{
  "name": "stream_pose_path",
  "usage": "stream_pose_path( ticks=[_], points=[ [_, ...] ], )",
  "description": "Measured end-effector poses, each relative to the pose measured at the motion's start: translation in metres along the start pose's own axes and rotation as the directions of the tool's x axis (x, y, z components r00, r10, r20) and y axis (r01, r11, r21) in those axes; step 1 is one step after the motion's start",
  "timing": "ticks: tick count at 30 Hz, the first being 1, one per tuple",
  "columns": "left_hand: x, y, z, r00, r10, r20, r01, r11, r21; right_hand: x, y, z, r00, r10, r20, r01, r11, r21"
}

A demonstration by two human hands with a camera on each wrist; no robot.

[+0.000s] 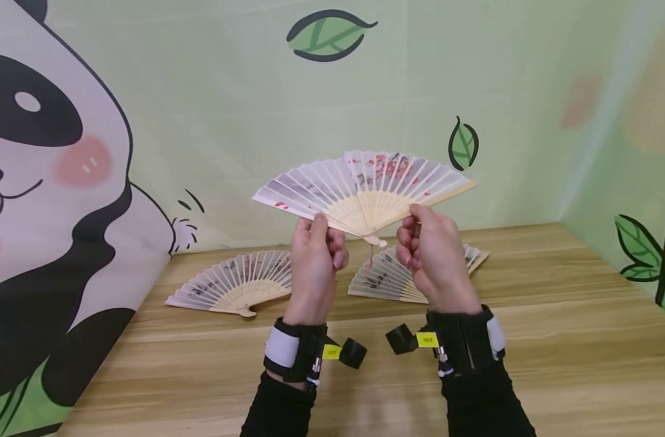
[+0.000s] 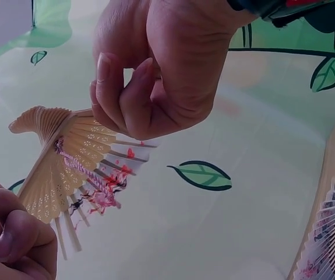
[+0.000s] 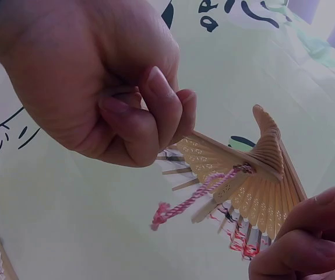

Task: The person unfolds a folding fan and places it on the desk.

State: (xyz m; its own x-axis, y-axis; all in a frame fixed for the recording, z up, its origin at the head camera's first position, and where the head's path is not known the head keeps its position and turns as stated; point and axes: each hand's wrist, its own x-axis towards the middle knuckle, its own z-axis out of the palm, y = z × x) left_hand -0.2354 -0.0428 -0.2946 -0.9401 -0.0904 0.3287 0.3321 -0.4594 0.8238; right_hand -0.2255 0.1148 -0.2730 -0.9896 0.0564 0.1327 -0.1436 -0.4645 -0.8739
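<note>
A folding fan point(image 1: 365, 188), white with red blossom and grey print on pale pierced ribs, is spread wide above the table. My left hand point(image 1: 314, 261) pinches its left outer rib, thumb on the near side. The right outer rib is pinched by my right hand point(image 1: 433, 252) between thumb and curled fingers. Between the hands sits the fan's pivot end, and a pink twisted cord point(image 3: 199, 195) dangles from it. In the left wrist view the left hand point(image 2: 155, 70) has its other fingers curled loosely. The right hand point(image 3: 97, 87) looks similar in the right wrist view.
Two more spread fans lie on the wooden table point(image 1: 201, 376): a left fan point(image 1: 239, 282) and a right fan point(image 1: 387, 279), partly hidden behind my hands. A green printed backdrop point(image 1: 212, 121) with a panda and leaves rises behind the table.
</note>
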Motion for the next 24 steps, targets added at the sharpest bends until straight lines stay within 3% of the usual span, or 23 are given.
stream_pose_path(
  ticks=[24],
  points=[
    [0.0004, -0.0006, 0.0008, 1.0, 0.028, -0.002, -0.028, 0.999, -0.024, -0.0029, 0.0005, 0.0031, 0.999, -0.046, -0.026, 0.045, 0.999, -0.02]
  ],
)
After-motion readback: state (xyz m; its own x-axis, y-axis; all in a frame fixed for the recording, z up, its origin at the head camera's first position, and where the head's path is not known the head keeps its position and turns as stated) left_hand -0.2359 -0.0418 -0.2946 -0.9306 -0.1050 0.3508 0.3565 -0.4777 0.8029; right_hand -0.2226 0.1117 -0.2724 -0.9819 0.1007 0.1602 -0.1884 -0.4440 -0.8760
